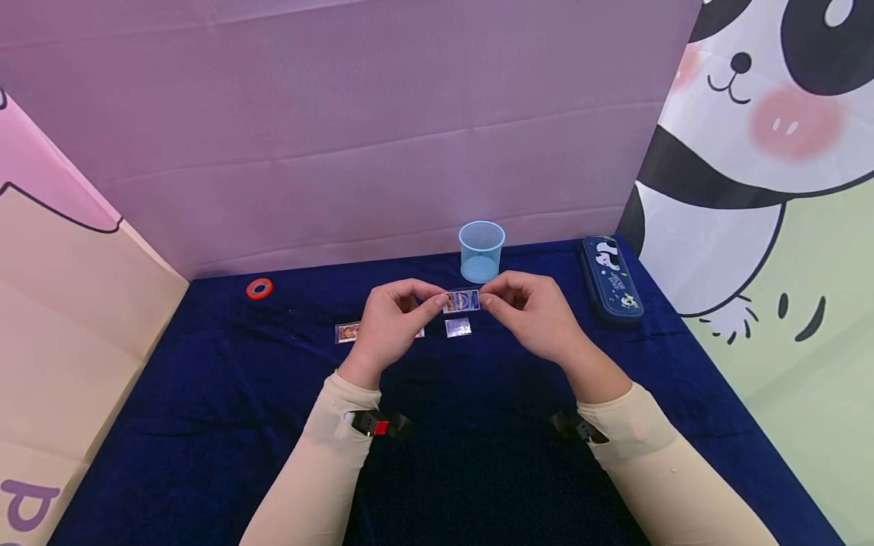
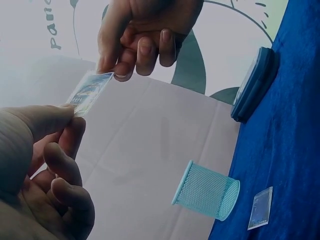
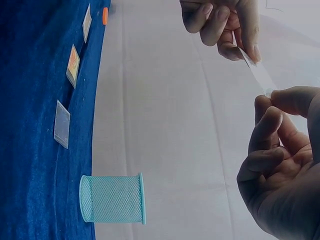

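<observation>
Between both hands, raised above the table, is a small trading card (image 1: 462, 301) with a blue and yellow picture and a clear border. My left hand (image 1: 391, 322) pinches its left end between thumb and forefinger. At the opposite end, the thumb and forefinger of my right hand (image 1: 532, 315) pinch it too. The other fingers of both hands are loosely curled. Below the held card lies a shiny pale card (image 1: 458, 327) on the cloth. An orange card (image 1: 347, 332) lies farther left. Another card (image 3: 73, 66), between those two, is mostly hidden behind my left hand in the head view.
A light blue mesh cup (image 1: 482, 254) stands behind the hands near the back edge. To the right is a dark blue panda pencil case (image 1: 610, 279). A red-orange ring (image 1: 259, 289), like a tape roll, lies at the back left. Dark blue cloth (image 1: 205, 394) covers the table.
</observation>
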Demonstrator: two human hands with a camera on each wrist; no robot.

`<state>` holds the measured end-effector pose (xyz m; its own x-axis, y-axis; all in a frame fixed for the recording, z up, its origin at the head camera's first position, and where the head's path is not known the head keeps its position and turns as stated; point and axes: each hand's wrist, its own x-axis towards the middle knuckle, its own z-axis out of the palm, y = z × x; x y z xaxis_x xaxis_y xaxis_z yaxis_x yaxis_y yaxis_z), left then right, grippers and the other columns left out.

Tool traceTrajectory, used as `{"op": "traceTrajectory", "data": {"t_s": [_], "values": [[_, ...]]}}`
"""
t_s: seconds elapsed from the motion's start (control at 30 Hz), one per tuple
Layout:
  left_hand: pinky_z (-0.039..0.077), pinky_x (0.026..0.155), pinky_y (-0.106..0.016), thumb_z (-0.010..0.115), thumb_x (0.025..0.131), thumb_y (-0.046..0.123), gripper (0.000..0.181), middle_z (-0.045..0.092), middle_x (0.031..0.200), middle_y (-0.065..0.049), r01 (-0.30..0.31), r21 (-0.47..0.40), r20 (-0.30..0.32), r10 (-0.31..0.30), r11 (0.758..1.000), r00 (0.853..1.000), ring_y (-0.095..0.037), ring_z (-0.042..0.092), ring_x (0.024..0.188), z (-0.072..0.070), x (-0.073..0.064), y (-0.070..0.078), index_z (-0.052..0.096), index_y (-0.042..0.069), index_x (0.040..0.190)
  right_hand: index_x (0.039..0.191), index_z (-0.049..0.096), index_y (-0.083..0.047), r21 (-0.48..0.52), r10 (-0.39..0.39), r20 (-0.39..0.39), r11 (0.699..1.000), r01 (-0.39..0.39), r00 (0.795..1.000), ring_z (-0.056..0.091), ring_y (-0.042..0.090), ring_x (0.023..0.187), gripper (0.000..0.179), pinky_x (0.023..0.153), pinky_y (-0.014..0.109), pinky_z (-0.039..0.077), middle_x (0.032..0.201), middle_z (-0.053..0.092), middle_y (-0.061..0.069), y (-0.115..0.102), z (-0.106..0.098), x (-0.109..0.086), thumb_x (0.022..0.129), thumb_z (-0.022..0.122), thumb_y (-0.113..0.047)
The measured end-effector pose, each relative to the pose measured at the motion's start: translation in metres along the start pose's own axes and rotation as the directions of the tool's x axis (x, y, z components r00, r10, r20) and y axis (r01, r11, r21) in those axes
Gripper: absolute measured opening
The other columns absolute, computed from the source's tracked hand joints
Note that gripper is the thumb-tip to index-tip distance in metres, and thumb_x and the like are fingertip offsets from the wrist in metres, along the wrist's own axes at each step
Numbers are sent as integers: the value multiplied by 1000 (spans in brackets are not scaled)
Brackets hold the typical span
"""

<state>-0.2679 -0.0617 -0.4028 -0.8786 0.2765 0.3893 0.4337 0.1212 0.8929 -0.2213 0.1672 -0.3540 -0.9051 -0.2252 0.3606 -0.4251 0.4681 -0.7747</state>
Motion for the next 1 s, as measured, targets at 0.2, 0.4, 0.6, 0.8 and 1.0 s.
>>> {"op": "traceTrajectory", "data": {"t_s": [0.2,0.4,0.6,0.8,1.0], "values": [[38,48,-28,74,95,25,13,66,86,-2,5,-10,3,-5,1000,1000,-23,47,58,-1,1,-2,79,14,100,107,72,-1,19,19,-3,1000,-19,1000,51,31,67,12,55,28,41,82,63,11,5,0,2,99,65,-5],[41,48,-30,74,95,28,13,67,88,-2,-3,-19,16,3,1000,1000,-25,49,58,2,3,-6,78,16,100,110,73,-10,-2,24,-13,1000,-24,1000,53,27,67,13,55,29,41,84,63,7,34,0,6,100,66,-15],[41,50,-30,73,96,29,14,67,88,-1,6,-6,13,-6,1000,1000,-23,48,58,8,7,-13,77,16,100,110,72,-13,-58,27,-41,998,-30,999,54,22,68,16,57,31,44,84,63,2,44,-7,0,100,66,-26],[39,51,-30,72,96,32,13,67,87,1,21,33,30,-22,999,999,-22,46,58,12,12,-19,76,20,101,106,72,-17,-108,61,-64,992,-68,996,54,21,67,15,56,32,43,81,61,0,56,-15,-12,100,67,-30],[39,55,-30,73,96,30,9,68,88,4,39,75,43,-42,996,998,-23,48,63,18,16,-26,76,23,100,104,71,-20,-130,93,-70,986,-102,993,54,22,67,13,56,32,43,81,60,1,69,-21,-24,100,66,-31]]}}
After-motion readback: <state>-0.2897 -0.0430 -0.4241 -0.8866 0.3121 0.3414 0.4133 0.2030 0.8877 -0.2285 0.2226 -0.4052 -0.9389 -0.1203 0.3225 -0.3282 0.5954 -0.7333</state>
